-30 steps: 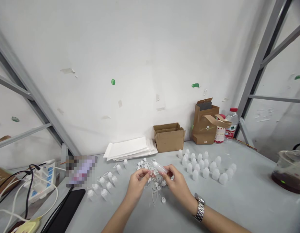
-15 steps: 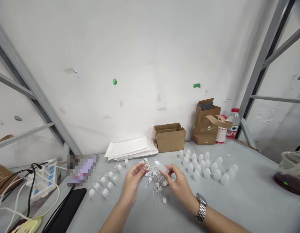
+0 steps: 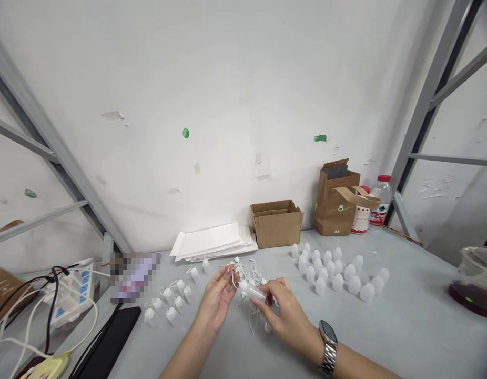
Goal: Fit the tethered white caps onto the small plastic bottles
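Note:
My right hand (image 3: 283,308) is closed around a small clear plastic bottle (image 3: 255,291), tilted with its mouth end toward my left hand. My left hand (image 3: 217,297) pinches a thin white cord (image 3: 233,276) between its fingertips. A white cap (image 3: 242,285) is at the bottle's mouth end; whether it is seated there I cannot tell. Behind and below the hands lies a loose pile of white caps with cords (image 3: 251,271), partly hidden by the bottle and fingers. To the left stand several small capped bottles (image 3: 171,315) with cord loops. On the right are several frosted white, dome-topped pieces (image 3: 337,282).
At the wall are a stack of white envelopes (image 3: 212,241), a cardboard box (image 3: 277,226), a brown paper bag (image 3: 334,205) and a red-capped bottle (image 3: 381,202). A container of dark liquid (image 3: 474,284) is far right. A power strip (image 3: 75,295) with cables and a black slab (image 3: 109,342) are left.
My right hand has brought the clear bottle down and left, closer to my left hand. The white cord now shows at my left fingertips, and a cap is at the bottle's end.

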A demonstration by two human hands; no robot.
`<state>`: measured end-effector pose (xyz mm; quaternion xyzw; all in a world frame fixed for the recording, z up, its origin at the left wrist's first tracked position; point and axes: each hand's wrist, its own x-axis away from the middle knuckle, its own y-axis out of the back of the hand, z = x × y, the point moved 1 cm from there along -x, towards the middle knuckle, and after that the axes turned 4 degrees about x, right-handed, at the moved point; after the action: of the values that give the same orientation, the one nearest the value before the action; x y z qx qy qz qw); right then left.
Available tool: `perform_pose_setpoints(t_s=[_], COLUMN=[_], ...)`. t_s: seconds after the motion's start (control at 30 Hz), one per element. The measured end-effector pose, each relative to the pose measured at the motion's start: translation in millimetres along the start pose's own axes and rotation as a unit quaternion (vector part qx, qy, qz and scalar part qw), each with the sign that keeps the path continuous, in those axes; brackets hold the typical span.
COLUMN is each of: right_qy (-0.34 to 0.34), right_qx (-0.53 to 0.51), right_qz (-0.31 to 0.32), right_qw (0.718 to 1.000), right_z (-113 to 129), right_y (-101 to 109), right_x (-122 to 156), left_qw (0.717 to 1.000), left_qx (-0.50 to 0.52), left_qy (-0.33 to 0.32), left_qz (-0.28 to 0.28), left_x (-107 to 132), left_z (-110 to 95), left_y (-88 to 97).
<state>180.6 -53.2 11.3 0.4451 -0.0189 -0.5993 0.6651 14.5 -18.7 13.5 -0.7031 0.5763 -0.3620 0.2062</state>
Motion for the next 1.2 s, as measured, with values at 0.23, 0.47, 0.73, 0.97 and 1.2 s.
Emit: perform_pose_setpoints(t_s=[0.23,0.47,0.73,0.97,1.2], right_qy=[-0.034,-0.065,-0.013,-0.013,0.007], right_qx=[-0.010,0.008,0.046,0.069,0.077], right_qz=[-0.017,-0.016,-0.017,-0.033,-0.028], right_qw=[0.999,0.998,0.999,0.997,0.997], right_z=[-3.2,-4.7,-5.3,-5.8,-6.0], right_y=[1.0,-0.2,-3.2,-5.5,-4.9], right_x=[-0.7,-1.7,-1.6,-0.8,-1.8], left_qw=[1.000,1.000,0.998,0.999,0.999], left_qx=[0.009,0.002,0.030,0.031,0.034], left_qy=[0.018,0.006,-0.022,0.011,0.011], left_qz=[-0.001,-0.028,-0.057,-0.024,-0.016], left_x=[-0.7,-3.8,-7.2,-6.0,-3.8], left_z=[1.0,-0.3,1.0,3.7,3.3], left_y=[-0.3,4.5,5.4,5.2,3.2])
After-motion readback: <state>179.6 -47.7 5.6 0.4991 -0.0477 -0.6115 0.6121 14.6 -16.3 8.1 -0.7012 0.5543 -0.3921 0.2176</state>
